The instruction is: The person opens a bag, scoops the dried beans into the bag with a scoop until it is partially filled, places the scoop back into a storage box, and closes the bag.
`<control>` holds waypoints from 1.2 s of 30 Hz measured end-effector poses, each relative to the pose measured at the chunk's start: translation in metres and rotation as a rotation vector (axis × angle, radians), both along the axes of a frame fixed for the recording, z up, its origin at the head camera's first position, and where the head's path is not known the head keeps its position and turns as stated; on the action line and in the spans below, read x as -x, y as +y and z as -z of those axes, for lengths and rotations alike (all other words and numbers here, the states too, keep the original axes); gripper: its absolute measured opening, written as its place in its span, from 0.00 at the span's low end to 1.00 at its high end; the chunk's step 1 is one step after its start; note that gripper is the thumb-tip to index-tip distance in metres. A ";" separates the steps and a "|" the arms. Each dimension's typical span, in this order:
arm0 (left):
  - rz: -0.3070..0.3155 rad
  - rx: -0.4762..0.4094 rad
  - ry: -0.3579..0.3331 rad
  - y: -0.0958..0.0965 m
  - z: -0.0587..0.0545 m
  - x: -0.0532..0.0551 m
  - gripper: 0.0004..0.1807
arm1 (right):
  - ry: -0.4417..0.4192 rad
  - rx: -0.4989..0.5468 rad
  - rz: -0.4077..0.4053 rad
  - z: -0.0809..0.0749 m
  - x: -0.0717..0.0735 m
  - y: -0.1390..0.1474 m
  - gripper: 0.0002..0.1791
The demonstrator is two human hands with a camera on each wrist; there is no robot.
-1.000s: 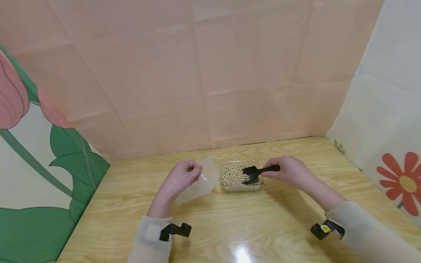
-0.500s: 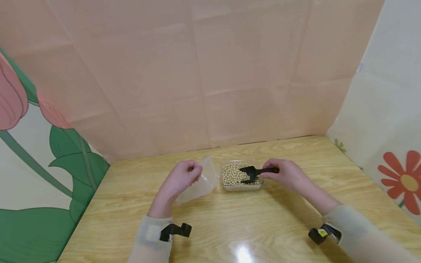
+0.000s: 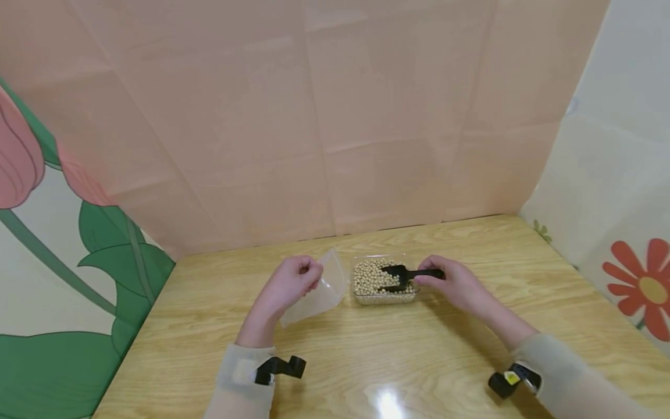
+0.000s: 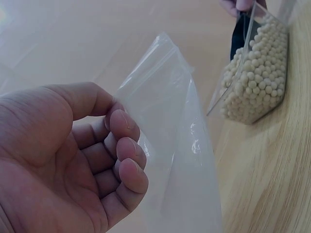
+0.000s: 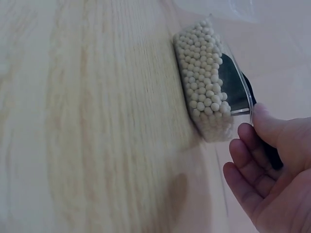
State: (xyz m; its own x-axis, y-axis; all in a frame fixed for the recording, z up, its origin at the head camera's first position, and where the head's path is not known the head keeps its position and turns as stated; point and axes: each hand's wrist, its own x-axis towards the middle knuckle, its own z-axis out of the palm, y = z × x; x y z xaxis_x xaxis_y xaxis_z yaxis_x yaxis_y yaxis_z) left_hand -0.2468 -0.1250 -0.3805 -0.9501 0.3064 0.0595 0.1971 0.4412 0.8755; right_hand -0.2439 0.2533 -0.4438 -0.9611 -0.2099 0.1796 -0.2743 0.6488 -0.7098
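Observation:
My left hand (image 3: pixel 289 283) pinches the edge of a clear plastic zip bag (image 4: pixel 177 131) between thumb and index finger, its other fingers curled. The bag hangs beside a small clear container (image 3: pixel 384 299) filled with pale round beads (image 4: pixel 257 75). My right hand (image 3: pixel 454 281) holds a small black scoop (image 3: pixel 402 276) by its handle at the container's right side. The scoop's blade lies inside the container with its front edge sunk among the beads (image 5: pixel 201 68). In the right wrist view, thumb and fingers (image 5: pixel 243 187) wrap the handle close to the container's rim.
The container stands on a wood-grain table (image 3: pixel 335 361), toward its back. A pink sheet (image 3: pixel 324 128) rises behind the table. Flower-printed panels (image 3: pixel 617 174) flank it on both sides. A black wrist mount (image 3: pixel 280 368) sits on each sleeve.
My right hand has lowered slightly and shifted a little left, and the scoop's blade has pushed further left into the beads. The left hand and the bag have stayed almost still.

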 end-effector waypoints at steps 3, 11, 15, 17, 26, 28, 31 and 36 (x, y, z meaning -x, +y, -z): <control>-0.004 0.002 -0.002 0.001 0.000 0.000 0.14 | -0.009 0.010 0.014 0.002 -0.001 0.000 0.12; -0.007 0.017 -0.005 0.002 -0.001 -0.001 0.15 | -0.040 0.082 0.028 0.005 -0.004 0.001 0.12; -0.008 0.018 -0.013 0.002 -0.001 -0.001 0.14 | -0.049 0.095 0.039 0.006 -0.004 0.003 0.12; -0.009 0.015 -0.017 0.003 -0.001 -0.002 0.14 | -0.050 0.103 0.047 0.006 -0.003 0.004 0.12; -0.011 0.011 -0.020 0.005 -0.001 -0.002 0.14 | -0.067 0.162 0.064 0.008 -0.004 0.006 0.14; -0.012 0.010 -0.023 0.005 -0.001 -0.002 0.14 | -0.076 0.180 0.067 0.008 -0.005 0.006 0.15; -0.010 0.006 -0.021 0.005 0.000 -0.002 0.14 | -0.089 0.208 0.071 0.006 -0.006 0.006 0.16; -0.012 0.003 -0.015 0.005 0.001 -0.003 0.14 | -0.111 0.238 0.076 0.001 -0.007 0.006 0.18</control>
